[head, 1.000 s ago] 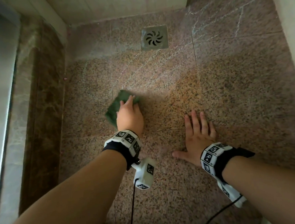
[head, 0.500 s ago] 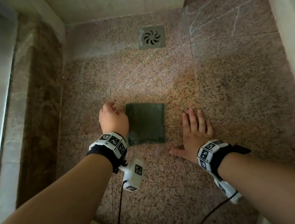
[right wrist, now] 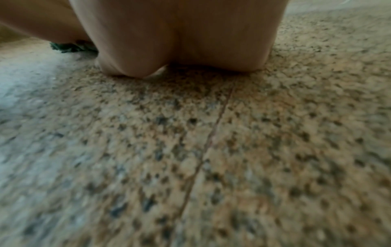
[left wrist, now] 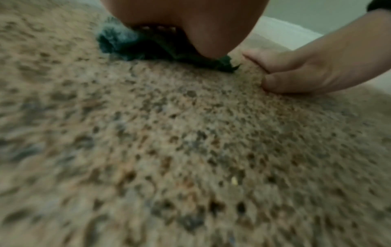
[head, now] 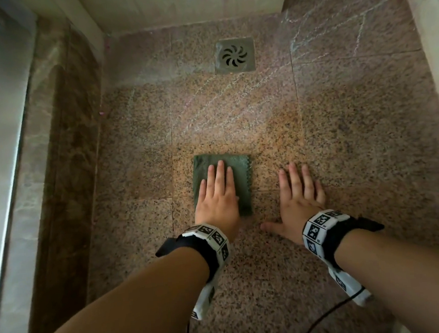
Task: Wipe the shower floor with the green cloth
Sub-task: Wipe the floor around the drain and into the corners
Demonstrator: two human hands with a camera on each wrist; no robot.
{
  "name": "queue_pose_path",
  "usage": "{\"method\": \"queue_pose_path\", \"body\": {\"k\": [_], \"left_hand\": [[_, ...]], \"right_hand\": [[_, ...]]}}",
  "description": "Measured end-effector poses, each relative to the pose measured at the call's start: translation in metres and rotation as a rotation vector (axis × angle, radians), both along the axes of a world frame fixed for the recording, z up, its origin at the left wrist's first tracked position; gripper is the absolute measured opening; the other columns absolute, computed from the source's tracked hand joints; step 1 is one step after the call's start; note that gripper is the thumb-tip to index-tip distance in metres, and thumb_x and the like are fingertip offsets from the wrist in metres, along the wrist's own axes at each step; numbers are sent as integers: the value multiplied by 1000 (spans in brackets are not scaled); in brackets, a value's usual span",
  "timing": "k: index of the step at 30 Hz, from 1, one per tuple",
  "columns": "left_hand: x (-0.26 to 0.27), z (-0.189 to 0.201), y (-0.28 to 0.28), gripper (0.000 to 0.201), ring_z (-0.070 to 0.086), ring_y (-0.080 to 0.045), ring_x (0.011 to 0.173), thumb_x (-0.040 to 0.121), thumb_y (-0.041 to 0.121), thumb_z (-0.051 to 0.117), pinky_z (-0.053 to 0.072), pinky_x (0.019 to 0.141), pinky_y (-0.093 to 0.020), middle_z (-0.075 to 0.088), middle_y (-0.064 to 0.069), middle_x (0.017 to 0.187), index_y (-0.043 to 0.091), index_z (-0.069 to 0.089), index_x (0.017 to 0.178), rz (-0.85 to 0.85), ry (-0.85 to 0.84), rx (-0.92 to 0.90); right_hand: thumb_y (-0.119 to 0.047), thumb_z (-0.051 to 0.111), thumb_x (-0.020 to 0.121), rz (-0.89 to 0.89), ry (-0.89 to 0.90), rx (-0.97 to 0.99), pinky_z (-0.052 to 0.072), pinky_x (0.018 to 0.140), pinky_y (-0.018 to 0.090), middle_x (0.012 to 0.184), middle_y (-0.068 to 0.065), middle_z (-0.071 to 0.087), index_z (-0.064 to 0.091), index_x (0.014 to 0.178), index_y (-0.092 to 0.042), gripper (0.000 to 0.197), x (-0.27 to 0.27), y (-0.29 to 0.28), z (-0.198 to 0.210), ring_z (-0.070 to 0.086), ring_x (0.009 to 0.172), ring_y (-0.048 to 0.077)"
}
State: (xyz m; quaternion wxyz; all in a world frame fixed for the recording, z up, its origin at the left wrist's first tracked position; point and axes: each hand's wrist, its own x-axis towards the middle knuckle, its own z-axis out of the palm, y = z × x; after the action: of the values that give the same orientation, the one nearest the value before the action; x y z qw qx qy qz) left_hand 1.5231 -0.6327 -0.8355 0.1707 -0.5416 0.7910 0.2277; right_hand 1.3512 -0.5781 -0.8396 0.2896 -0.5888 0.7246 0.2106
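Note:
The green cloth lies folded flat on the speckled granite shower floor, near the middle. My left hand rests flat on top of it with straight fingers, covering most of its left part. In the left wrist view the cloth bunches dark under the heel of that hand. My right hand lies flat on the bare floor just right of the cloth, fingers spread, thumb out to the left. The right wrist view shows its palm pressed on the tile and a sliver of cloth.
A square metal drain sits in the floor at the far end. Whitish streaks mark the tiles at the far right. A dark marble curb runs along the left, pale walls stand behind and at the right.
My left hand let the cloth lie flat, drew off to its left, then came back and now lies flat on top. The right hand stayed planted on the floor.

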Motion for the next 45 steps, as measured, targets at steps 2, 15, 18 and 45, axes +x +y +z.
{"method": "queue_pose_path", "body": {"k": [2,15,18,45], "left_hand": [[5,0,-2,66,-29,-23,145,106,28,23,-8,122,-42,-34,-2,156,14,-21,152,-21,-11,23],[-7,23,-17,66,-25,-32,146,105,26,24,-1,121,-52,-34,-6,157,18,-21,153,-24,-98,263],[-5,28,-20,66,-24,-34,146,105,32,23,-1,120,-54,-33,-5,157,19,-21,153,-56,-84,301],[-62,26,-85,65,-23,-27,147,105,38,26,-2,121,-48,-29,5,159,30,-18,154,186,-155,231]], "right_hand": [[-90,43,67,2,10,10,-9,116,53,139,5,-52,-43,134,-15,132,0,0,0,-36,140,33],[-81,50,76,113,148,199,14,119,48,163,8,-4,-12,154,-16,120,15,-46,65,5,149,31],[-74,54,81,105,154,211,18,118,48,164,8,3,-9,155,-16,113,14,-74,108,11,149,29],[-62,59,86,256,-48,-4,10,120,44,163,10,-7,-11,154,-11,110,-84,-188,60,-1,149,32]]}}
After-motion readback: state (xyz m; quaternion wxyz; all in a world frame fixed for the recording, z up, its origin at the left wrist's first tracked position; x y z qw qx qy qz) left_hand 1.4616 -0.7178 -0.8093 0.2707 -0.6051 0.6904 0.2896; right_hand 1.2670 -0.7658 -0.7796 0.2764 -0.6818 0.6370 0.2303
